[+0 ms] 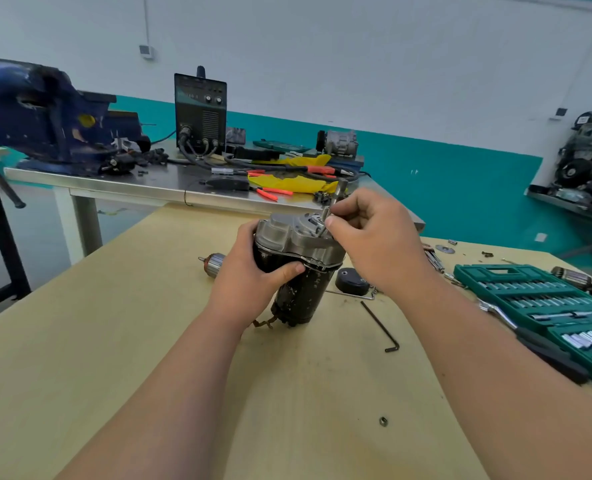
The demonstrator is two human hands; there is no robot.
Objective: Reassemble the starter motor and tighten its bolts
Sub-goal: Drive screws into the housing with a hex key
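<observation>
Starter motor (298, 268): upright, slightly tilted, on the wooden table (149, 341), grey end housing uppermost.
Left hand (249, 275): fingers curled round the black body, thumb in front.
Right hand (374, 237): fingers pinch a slim metal tool (334, 199) set into the housing top.
Green case (537, 299), open, at right: rows of sockets and bits.
Welder (200, 110): panel lettering too blurred to read.

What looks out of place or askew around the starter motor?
The black cylindrical starter motor stands tilted, gripped by the left hand while the right hand pinches a slim metal driver at its grey end cover. A copper-wound armature lies loose left of it, odd during closing-up, and a small dark ring sits alone nearer the camera.
</observation>
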